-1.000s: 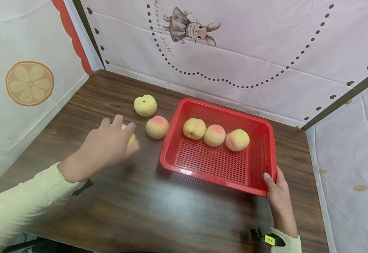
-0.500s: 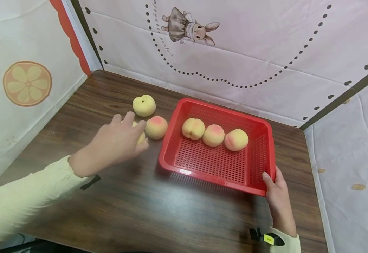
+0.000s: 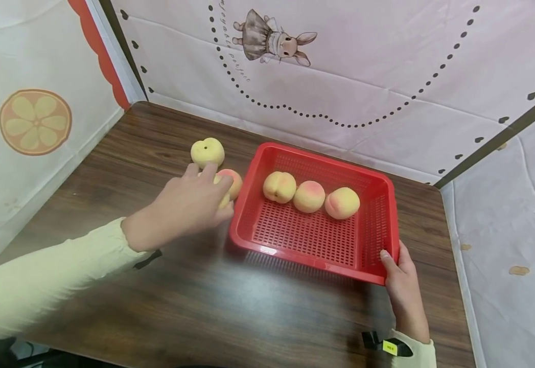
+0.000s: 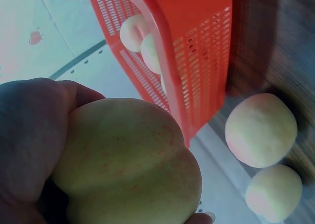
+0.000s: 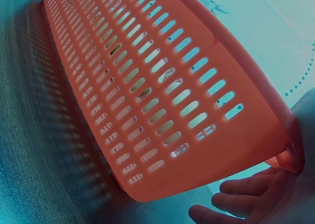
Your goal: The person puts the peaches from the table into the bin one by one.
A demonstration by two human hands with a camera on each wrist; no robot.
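My left hand [image 3: 186, 202] grips a yellow peach [image 4: 133, 160] above the table, left of the red basket's near corner; in the head view the fingers cover most of it. Two more peaches sit on the table behind that hand: a pale yellow one [image 3: 208, 152] at the back and a pink-topped one [image 3: 233, 180], partly hidden, beside the basket. The red perforated basket [image 3: 295, 258] has three peaches in a row inside, the middle one [image 3: 309, 197] pink on top. My right hand [image 3: 403, 286] holds the basket's right rim, thumb over the edge, other fingers outside below it.
The dark wood table [image 3: 258, 317] carries everything. A white printed cloth [image 3: 350, 61] stands as a wall behind the basket, with further cloth walls at left and right. The basket's raised rim lies between the left hand and the peaches inside.
My left hand has carried its peach rightward toward the basket, now partly covering the pink-topped peach. The right hand keeps its hold on the rim, and the basket stays in place.
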